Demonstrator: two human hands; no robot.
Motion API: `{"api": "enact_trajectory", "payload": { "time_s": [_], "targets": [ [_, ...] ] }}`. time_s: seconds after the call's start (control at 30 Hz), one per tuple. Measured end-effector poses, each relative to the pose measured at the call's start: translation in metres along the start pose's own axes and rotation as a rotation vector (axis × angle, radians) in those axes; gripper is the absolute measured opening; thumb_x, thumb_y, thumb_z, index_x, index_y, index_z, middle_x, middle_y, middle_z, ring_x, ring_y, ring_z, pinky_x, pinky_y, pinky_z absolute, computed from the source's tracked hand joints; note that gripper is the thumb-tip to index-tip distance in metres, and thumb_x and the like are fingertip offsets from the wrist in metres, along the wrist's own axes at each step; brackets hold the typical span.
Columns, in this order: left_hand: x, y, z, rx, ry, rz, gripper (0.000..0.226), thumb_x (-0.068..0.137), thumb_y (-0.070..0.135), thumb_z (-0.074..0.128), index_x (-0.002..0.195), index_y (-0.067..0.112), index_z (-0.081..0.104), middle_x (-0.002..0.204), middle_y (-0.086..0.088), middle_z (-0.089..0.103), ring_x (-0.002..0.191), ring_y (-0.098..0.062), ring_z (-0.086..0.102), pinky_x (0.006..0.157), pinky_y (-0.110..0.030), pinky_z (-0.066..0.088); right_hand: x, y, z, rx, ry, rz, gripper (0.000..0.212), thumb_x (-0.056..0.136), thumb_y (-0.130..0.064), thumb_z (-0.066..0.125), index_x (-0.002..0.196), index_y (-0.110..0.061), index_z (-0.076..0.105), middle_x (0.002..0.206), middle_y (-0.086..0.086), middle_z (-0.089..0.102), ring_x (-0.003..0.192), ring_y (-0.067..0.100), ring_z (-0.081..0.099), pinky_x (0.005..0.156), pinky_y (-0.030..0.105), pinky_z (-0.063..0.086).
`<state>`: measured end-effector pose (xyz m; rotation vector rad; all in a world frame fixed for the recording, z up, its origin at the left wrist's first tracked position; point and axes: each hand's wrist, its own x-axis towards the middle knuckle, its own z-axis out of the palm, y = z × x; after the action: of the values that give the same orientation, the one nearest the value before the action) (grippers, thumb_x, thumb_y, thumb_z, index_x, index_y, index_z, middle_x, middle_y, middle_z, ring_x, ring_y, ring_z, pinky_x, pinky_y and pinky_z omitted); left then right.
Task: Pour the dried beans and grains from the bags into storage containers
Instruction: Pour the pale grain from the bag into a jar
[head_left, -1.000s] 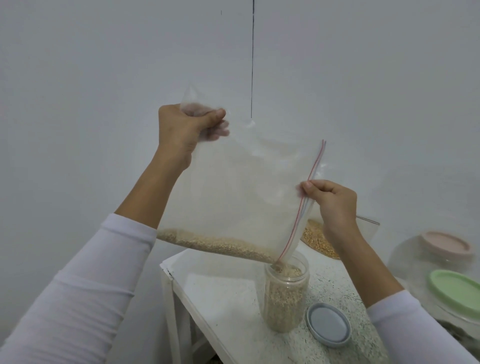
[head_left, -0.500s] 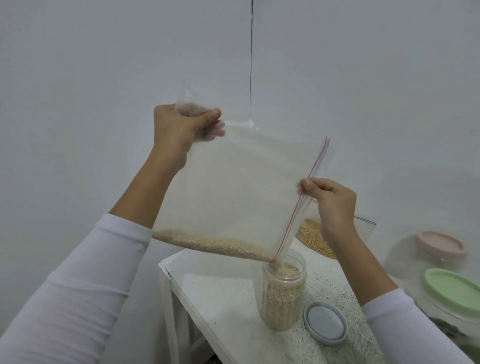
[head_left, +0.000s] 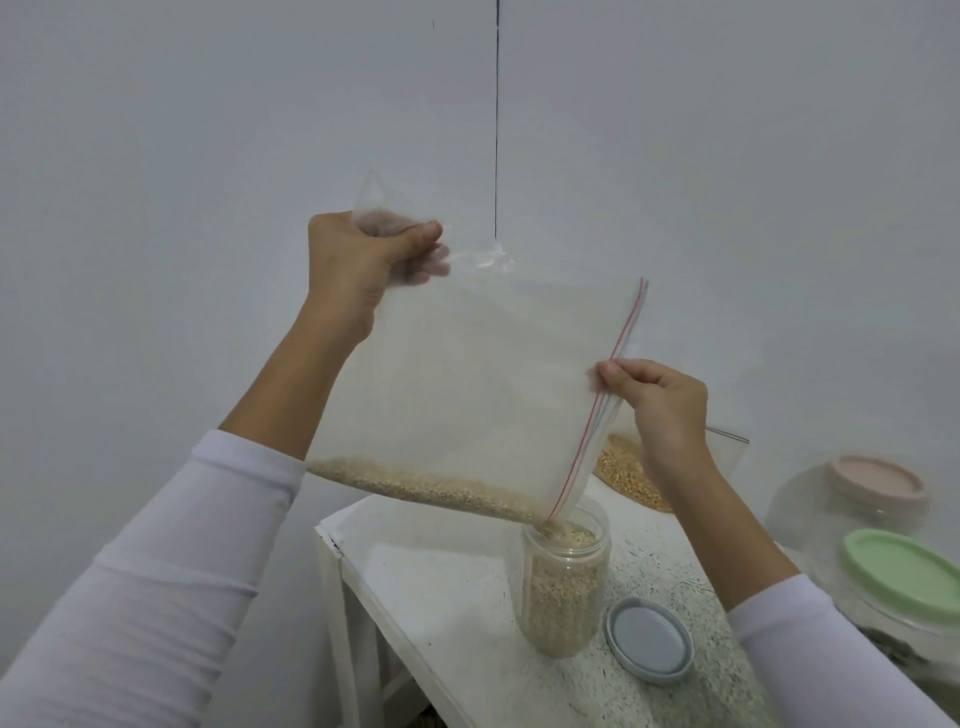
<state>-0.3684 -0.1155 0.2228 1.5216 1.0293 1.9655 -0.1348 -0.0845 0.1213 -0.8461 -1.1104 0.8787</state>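
**Grain pour nearly done, more bags left**

Loose lid (head_left: 649, 643) lies at 3 o'clock of the jar (head_left: 566, 582), which is nearly full of grain. Zip bag (head_left: 483, 395) is tilted, its low corner in the jar mouth, with only a thin strip of grain left. Right hand (head_left: 660, 405) pinches the zip edge; left hand (head_left: 358, 260) grips the raised bottom corner. Corn bag (head_left: 628, 473) at 1 o'clock looks unpoured.

table (head_left: 452, 587) white, speckled — on it: jar (head_left: 566, 587) | lid (head_left: 649, 640) | corn bag (head_left: 626, 475)
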Motion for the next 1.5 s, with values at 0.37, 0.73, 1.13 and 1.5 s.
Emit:
{"api": "enact_trajectory", "payload": {
  "time_s": [0.37, 0.73, 1.13, 1.5],
  "targets": [
    [0.004, 0.003, 0.007, -0.012, -0.013, 0.006, 0.01, 0.079, 0.005, 0.074, 0.077, -0.001, 0.066, 0.057, -0.002, 0.069, 0.053, -0.015, 0.068, 0.056, -0.024, 0.055, 0.008, 0.0, -0.009, -0.026, -0.034, 0.017, 0.004, 0.081, -0.009, 0.071, 0.079, -0.012, 0.072, 0.069, -0.003, 0.073, 0.077, 0.005, 0.068, 0.099, 0.032, 0.046],
    [0.01, 0.003, 0.016, 0.001, -0.044, 0.01, 0.01, 0.078, 0.005, 0.075, 0.073, 0.002, 0.066, 0.058, -0.004, 0.069, 0.055, -0.018, 0.069, 0.057, -0.026, 0.055, 0.008, 0.004, -0.009, 0.017, 0.006, 0.023, 0.004, 0.081, -0.007, 0.07, 0.08, -0.011, 0.071, 0.067, -0.005, 0.072, 0.073, 0.003, 0.068, 0.099, 0.034, 0.047],
    [0.015, 0.002, 0.027, 0.014, -0.079, 0.008, 0.011, 0.078, 0.002, 0.074, 0.071, 0.002, 0.066, 0.055, -0.004, 0.068, 0.053, -0.02, 0.068, 0.056, -0.027, 0.055, 0.01, 0.012, -0.013, 0.046, 0.036, 0.032, 0.005, 0.081, -0.007, 0.07, 0.079, -0.012, 0.072, 0.067, -0.007, 0.072, 0.075, 0.0, 0.067, 0.095, 0.024, 0.047],
    [0.019, 0.002, 0.022, 0.029, -0.068, 0.017, 0.009, 0.078, 0.005, 0.075, 0.076, 0.001, 0.068, 0.058, -0.004, 0.07, 0.056, -0.018, 0.069, 0.057, -0.024, 0.055, 0.017, 0.011, -0.011, 0.039, 0.008, 0.023, 0.002, 0.082, -0.009, 0.071, 0.082, -0.009, 0.072, 0.071, -0.003, 0.072, 0.078, 0.004, 0.068, 0.095, 0.027, 0.048]
  ]
}}
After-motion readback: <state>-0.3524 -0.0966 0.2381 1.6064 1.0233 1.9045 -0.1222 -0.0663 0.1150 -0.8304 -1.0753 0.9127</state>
